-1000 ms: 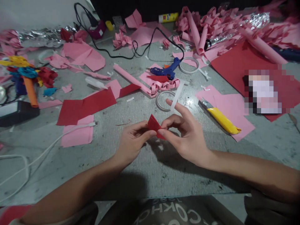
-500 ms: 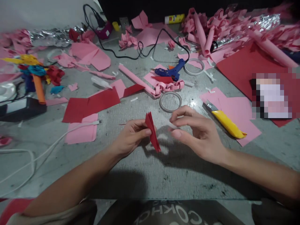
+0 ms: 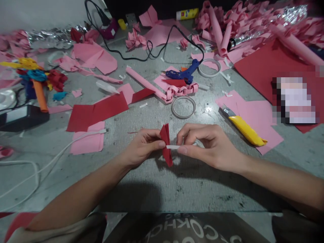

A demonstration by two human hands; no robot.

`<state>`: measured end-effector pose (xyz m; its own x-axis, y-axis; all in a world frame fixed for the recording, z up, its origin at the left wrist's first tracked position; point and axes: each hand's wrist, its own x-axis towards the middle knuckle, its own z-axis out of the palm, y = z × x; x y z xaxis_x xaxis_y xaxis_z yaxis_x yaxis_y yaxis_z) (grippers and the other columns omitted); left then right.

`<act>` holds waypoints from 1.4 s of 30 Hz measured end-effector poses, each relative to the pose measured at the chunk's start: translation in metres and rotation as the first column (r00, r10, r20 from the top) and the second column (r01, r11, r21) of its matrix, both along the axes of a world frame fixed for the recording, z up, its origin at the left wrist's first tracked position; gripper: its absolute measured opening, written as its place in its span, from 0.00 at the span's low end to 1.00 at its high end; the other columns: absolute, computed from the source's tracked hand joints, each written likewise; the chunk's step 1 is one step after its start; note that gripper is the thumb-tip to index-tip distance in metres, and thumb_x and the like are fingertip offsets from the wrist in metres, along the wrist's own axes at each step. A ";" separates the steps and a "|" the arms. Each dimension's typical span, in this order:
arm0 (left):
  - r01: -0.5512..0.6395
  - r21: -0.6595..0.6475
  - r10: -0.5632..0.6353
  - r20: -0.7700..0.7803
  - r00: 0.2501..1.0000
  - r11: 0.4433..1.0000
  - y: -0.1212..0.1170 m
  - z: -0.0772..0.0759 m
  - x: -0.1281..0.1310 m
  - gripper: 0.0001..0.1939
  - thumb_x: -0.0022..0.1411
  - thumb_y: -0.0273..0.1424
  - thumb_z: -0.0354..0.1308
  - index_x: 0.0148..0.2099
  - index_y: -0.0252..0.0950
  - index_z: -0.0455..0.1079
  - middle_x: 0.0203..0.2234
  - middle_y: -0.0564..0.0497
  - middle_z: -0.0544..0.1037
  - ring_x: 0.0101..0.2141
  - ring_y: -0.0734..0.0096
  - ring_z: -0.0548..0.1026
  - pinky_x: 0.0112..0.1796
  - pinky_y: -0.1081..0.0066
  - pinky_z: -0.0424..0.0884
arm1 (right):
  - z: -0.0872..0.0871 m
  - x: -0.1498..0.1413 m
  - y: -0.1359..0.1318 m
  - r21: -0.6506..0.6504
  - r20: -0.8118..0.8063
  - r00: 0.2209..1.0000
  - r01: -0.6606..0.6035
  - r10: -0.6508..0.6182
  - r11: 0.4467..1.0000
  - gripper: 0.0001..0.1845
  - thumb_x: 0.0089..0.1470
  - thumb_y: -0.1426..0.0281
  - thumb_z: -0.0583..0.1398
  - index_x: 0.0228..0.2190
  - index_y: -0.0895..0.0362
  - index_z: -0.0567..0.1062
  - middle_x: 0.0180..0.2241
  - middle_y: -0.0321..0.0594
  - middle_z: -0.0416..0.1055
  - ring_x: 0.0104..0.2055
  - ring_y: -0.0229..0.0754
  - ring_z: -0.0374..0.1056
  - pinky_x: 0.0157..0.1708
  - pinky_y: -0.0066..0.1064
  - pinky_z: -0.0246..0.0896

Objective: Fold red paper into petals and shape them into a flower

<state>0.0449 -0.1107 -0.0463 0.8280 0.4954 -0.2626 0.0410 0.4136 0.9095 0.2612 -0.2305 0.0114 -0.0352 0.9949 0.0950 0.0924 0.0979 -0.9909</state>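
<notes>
Left hand [image 3: 145,147]: thumb and fingers closed in a pinch on one piece of pleated red paper [image 3: 165,135], folds stacked, raised above the grey table [image 3: 202,192]. Right hand [image 3: 210,145]: thumb and fingertips pinching one narrow white strip [image 3: 173,147], set crosswise to the folds, its left end at the red piece, just beside the left thumb.

Just beyond the grip: one tape roll [image 3: 183,116], lying flat. Farther out in the same direction: one pink paper chain [image 3: 182,89]; one blue glue gun [image 3: 186,74], nozzle turned left; a second tape roll [image 3: 209,75], right of the gun.

Beyond the grip, to the left: one rolled pink paper tube [image 3: 144,82], slantwise; one red paper strip [image 3: 98,111], creased across. Left of the left hand: pink paper squares [image 3: 88,141], the plug end of a white cable [image 3: 54,162] across them.

Right of the right hand: one yellow utility knife [image 3: 244,130], metal end pointing away and left, resting on pink sheets [image 3: 260,114]. Farther right and beyond: one large red sheet [image 3: 260,64].

Farthest from the grip: one yellow glue stick [image 3: 187,14], on its side.
</notes>
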 end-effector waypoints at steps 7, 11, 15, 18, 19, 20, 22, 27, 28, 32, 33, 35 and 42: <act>0.005 0.010 -0.005 -0.008 1.000 1.000 0.000 0.000 0.000 0.15 0.60 0.43 0.78 0.35 0.35 0.85 0.30 0.48 0.81 0.31 0.69 0.76 0.35 0.71 0.71 | 0.000 -0.002 -0.001 -0.006 -0.006 1.000 -0.003 0.003 1.000 0.20 0.67 0.62 0.69 0.24 0.55 0.78 0.33 0.38 0.79 0.34 0.40 0.76 0.39 0.35 0.72; 0.003 0.017 -0.003 -0.002 1.000 1.000 0.000 -0.001 0.000 0.15 0.60 0.42 0.78 0.36 0.34 0.85 0.31 0.47 0.82 0.31 0.69 0.77 0.35 0.71 0.72 | -0.001 -0.004 -0.001 0.005 0.005 1.000 0.003 -0.003 1.000 0.19 0.67 0.64 0.68 0.24 0.55 0.77 0.33 0.38 0.79 0.34 0.39 0.75 0.39 0.35 0.72; 0.016 0.008 -0.016 0.000 1.000 1.000 0.001 -0.002 -0.001 0.14 0.61 0.40 0.78 0.36 0.34 0.84 0.30 0.49 0.82 0.31 0.71 0.77 0.35 0.74 0.72 | -0.004 -0.007 -0.001 0.052 0.026 0.998 0.048 -0.049 0.998 0.18 0.63 0.70 0.71 0.22 0.57 0.76 0.34 0.38 0.77 0.36 0.37 0.75 0.40 0.32 0.69; 0.017 0.020 -0.018 0.003 1.000 1.000 0.001 -0.003 -0.001 0.13 0.61 0.39 0.78 0.36 0.34 0.84 0.30 0.49 0.82 0.31 0.73 0.77 0.34 0.75 0.72 | -0.007 -0.011 -0.001 0.066 0.039 0.995 0.084 -0.086 0.994 0.19 0.60 0.74 0.73 0.21 0.58 0.74 0.34 0.36 0.76 0.35 0.35 0.73 0.40 0.30 0.67; 0.018 0.019 -0.018 0.003 1.000 1.000 0.000 -0.003 -0.001 0.13 0.61 0.39 0.78 0.36 0.34 0.84 0.31 0.49 0.83 0.31 0.73 0.77 0.34 0.75 0.72 | -0.007 -0.012 -0.001 0.067 0.045 0.994 0.093 -0.096 0.993 0.19 0.59 0.74 0.73 0.21 0.58 0.73 0.35 0.36 0.75 0.36 0.35 0.73 0.40 0.30 0.66; 0.017 0.016 -0.017 0.000 1.000 1.000 0.000 -0.003 -0.001 0.12 0.61 0.38 0.78 0.37 0.34 0.84 0.31 0.49 0.83 0.31 0.73 0.77 0.34 0.75 0.72 | -0.008 -0.013 -0.002 0.070 0.049 0.993 0.101 -0.105 0.992 0.20 0.59 0.75 0.73 0.21 0.58 0.72 0.35 0.36 0.75 0.36 0.35 0.72 0.40 0.30 0.66; 0.014 0.014 -0.014 -0.010 1.000 1.000 0.000 -0.002 -0.001 0.11 0.61 0.37 0.78 0.37 0.35 0.85 0.31 0.49 0.83 0.31 0.73 0.78 0.35 0.75 0.72 | -0.007 -0.015 -0.002 0.075 0.059 0.991 0.115 -0.119 0.991 0.21 0.60 0.74 0.72 0.20 0.58 0.71 0.34 0.36 0.74 0.36 0.34 0.72 0.40 0.30 0.65; -0.001 0.055 0.001 -0.012 1.000 0.999 -0.003 0.001 0.001 0.09 0.61 0.36 0.78 0.37 0.35 0.85 0.30 0.49 0.83 0.30 0.72 0.77 0.34 0.74 0.72 | -0.007 -0.016 -0.005 0.065 0.093 0.984 0.143 -0.149 0.988 0.23 0.62 0.74 0.71 0.20 0.58 0.68 0.34 0.36 0.73 0.35 0.34 0.71 0.39 0.30 0.64; -0.004 0.068 0.005 -0.014 1.000 0.998 -0.003 0.002 0.001 0.09 0.61 0.36 0.77 0.36 0.35 0.85 0.30 0.49 0.83 0.30 0.72 0.77 0.34 0.74 0.72 | -0.007 -0.016 -0.006 0.062 0.098 0.983 0.148 -0.153 0.987 0.24 0.62 0.74 0.71 0.20 0.58 0.68 0.34 0.36 0.73 0.35 0.34 0.71 0.39 0.30 0.64; -0.033 0.100 0.036 -0.030 0.999 0.994 -0.006 0.004 0.002 0.10 0.60 0.37 0.78 0.35 0.36 0.86 0.30 0.48 0.84 0.30 0.72 0.76 0.33 0.73 0.72 | -0.010 -0.018 -0.007 0.063 0.125 0.975 0.176 -0.183 0.982 0.25 0.62 0.73 0.71 0.19 0.57 0.66 0.35 0.37 0.73 0.35 0.35 0.71 0.38 0.31 0.63; -0.043 0.107 0.048 -0.036 0.998 0.993 -0.007 0.004 0.001 0.10 0.60 0.37 0.78 0.35 0.36 0.86 0.30 0.49 0.84 0.30 0.72 0.76 0.33 0.73 0.72 | -0.010 -0.018 -0.008 0.065 0.133 0.973 0.183 -0.190 0.981 0.25 0.62 0.73 0.71 0.19 0.57 0.66 0.35 0.37 0.73 0.35 0.35 0.71 0.37 0.31 0.63; -0.058 0.128 0.064 -0.048 0.997 0.990 -0.008 0.003 0.001 0.10 0.59 0.38 0.78 0.34 0.36 0.86 0.30 0.49 0.84 0.29 0.73 0.76 0.32 0.73 0.71 | -0.011 -0.019 -0.008 0.069 0.146 0.969 0.190 -0.199 0.979 0.26 0.62 0.73 0.71 0.19 0.57 0.65 0.35 0.37 0.73 0.35 0.35 0.71 0.37 0.31 0.63; -0.072 0.167 0.082 -0.052 0.995 0.983 -0.008 0.005 0.002 0.09 0.60 0.37 0.77 0.33 0.38 0.85 0.29 0.50 0.83 0.29 0.73 0.76 0.32 0.73 0.71 | -0.012 -0.019 -0.008 0.101 0.180 0.962 0.188 -0.204 0.977 0.24 0.61 0.75 0.70 0.20 0.57 0.66 0.35 0.37 0.74 0.36 0.36 0.72 0.37 0.31 0.63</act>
